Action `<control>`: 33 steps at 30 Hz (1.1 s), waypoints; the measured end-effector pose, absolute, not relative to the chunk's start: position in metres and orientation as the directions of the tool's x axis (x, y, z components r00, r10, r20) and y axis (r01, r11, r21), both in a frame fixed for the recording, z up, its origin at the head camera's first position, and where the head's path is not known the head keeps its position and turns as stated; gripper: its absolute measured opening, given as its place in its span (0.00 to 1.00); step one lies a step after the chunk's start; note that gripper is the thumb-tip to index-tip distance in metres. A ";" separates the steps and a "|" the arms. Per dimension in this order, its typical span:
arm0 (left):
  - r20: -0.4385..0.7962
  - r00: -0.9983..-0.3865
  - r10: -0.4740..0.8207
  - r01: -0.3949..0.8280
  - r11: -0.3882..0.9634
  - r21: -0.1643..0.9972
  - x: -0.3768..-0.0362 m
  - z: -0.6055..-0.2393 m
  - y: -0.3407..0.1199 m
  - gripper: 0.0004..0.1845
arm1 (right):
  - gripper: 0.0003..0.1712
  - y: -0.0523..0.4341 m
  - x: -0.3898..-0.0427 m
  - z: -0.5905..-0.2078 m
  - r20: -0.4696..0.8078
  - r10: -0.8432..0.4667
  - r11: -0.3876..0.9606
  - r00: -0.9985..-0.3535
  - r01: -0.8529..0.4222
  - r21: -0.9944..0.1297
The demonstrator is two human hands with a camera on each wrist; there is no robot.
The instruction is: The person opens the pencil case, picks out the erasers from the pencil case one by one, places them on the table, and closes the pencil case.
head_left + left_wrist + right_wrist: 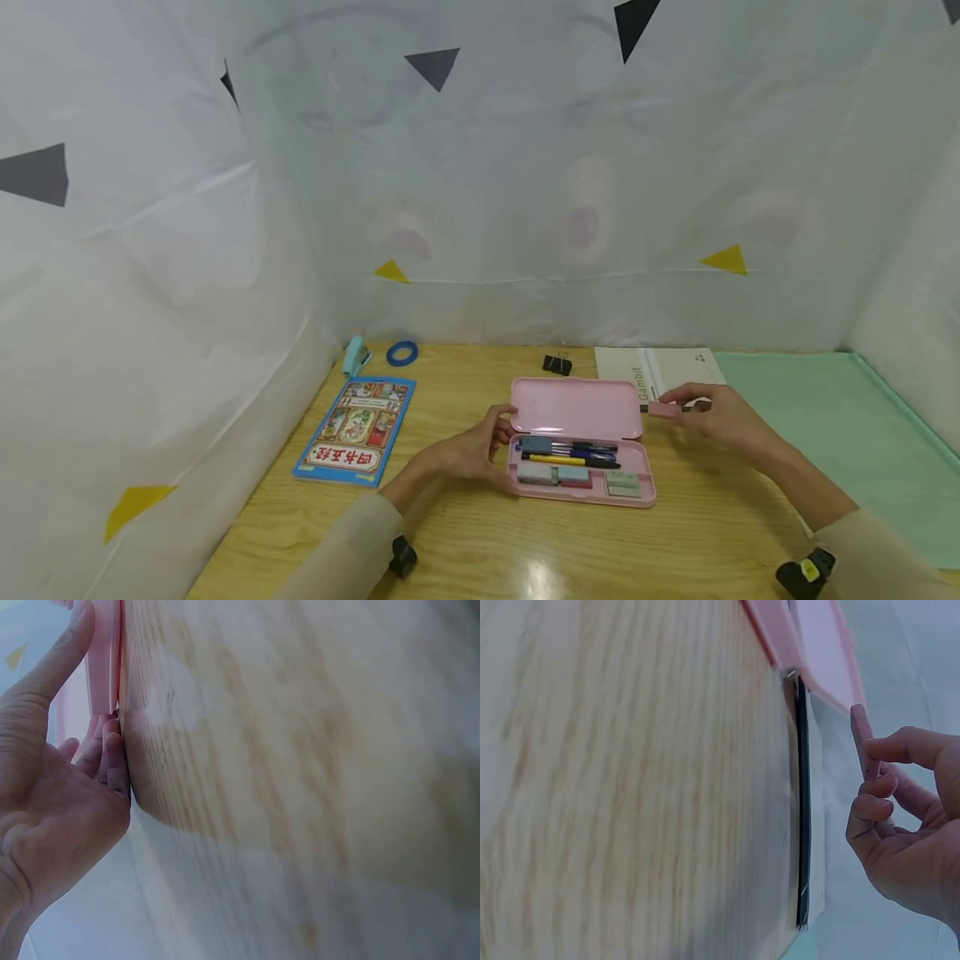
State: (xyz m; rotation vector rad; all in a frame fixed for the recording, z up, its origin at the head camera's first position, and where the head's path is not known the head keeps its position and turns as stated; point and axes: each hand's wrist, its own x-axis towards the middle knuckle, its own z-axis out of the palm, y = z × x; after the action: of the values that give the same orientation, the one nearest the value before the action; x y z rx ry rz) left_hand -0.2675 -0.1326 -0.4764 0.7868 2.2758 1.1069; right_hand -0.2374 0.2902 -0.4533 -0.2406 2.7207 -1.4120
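The right hand [716,412] pinches a slim pink piece [663,409] between thumb and index finger, the gap only as narrow as the piece; in the right wrist view the other fingers are bent. The piece's long axis runs left to right, its free end pointing left toward the raised lid [576,408] of a pink pencil case [645,494]. The left hand [472,450] holds the case's left side, thumb at the near corner and bent fingers at the lid, spread moderately wide.

The case lies at mid-counter [450,533], long axis parallel to the far edge, lid opened to the far side. Its tray carries pens [581,454], including a yellow-and-black pen [558,459], and eraser-like blocks [622,483].

Beyond the lid, near the counter's far edge, is a black binder clip [557,364]. Right of it, a white book [682,362] is partly covered by the lid and right hand; a green mat [862,450] covers the right side. Along the left edge lies a blue-bordered book [360,425], with a light-blue stapler [356,357] at the far left corner and a blue tape ring [392,359] beside it.
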 end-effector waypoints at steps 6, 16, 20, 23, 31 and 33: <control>-0.170 -0.714 0.680 0.278 0.497 0.822 -0.267 -0.478 -0.133 0.59 | 0.23 0.304 -0.240 -0.460 -0.034 -0.158 0.625 -0.987 -0.073 -0.777; -0.151 -0.715 0.683 0.298 0.493 0.818 -0.267 -0.479 -0.133 0.59 | 0.25 0.308 -0.240 -0.473 -0.080 -0.169 0.626 -0.982 -0.044 -0.778; -0.153 -0.714 0.684 0.297 0.493 0.818 -0.267 -0.478 -0.133 0.59 | 0.33 0.304 -0.237 -0.468 -0.081 -0.142 0.597 -0.987 -0.021 -0.802; -0.159 -0.714 0.682 0.294 0.498 0.816 -0.266 -0.478 -0.133 0.59 | 0.33 0.298 -0.233 -0.462 -0.058 -0.152 0.545 -0.987 -0.035 -0.838; -0.161 -0.716 0.680 0.293 0.501 0.814 -0.268 -0.478 -0.134 0.59 | 0.24 0.256 -0.227 -0.452 -0.016 -0.274 0.370 -0.962 -0.090 -0.925; -0.161 -0.715 0.681 0.292 0.499 0.816 -0.268 -0.478 -0.133 0.59 | 0.24 0.243 -0.228 -0.454 -0.036 -0.292 0.364 -0.956 -0.076 -0.928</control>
State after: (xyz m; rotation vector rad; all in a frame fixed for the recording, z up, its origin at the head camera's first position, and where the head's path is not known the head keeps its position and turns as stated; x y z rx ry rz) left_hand -0.2678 -0.1334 -0.4785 0.7998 2.2780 1.1119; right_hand -0.2281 0.2432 -0.4539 -0.3318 2.4270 -1.6364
